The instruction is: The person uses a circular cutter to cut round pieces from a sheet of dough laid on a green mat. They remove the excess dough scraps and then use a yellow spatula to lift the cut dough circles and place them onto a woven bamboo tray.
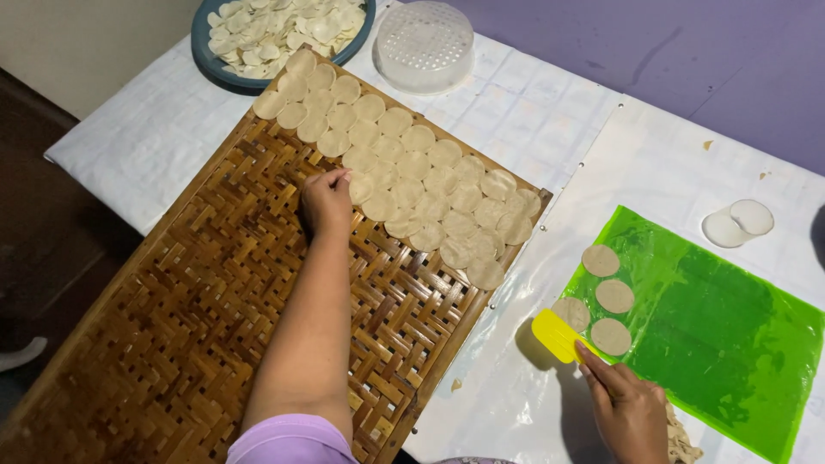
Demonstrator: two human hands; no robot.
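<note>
On the woven bamboo tray [215, 283], left hand [325, 202] pinched, seemingly on a dough round [359, 186] joining the overlapping rows; right hand [627, 408] clasping yellow scraper [557, 335] beside rounds on green sheet [730, 335]; best laid flat, edges barely overlapping.

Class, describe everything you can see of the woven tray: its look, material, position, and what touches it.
The woven tray is a large rectangular panel of brown strips, seemingly bamboo, plaited in a basket-weave with small gaps, inside a plain wooden frame. It lies flat and slantwise across the white-covered table. Pale round dough discs cover its far end in overlapping rows; the near part is bare. The left hand rests on it at the edge of the discs, forearm stretched above the weave. Its far corner reaches a blue bowl.
</note>
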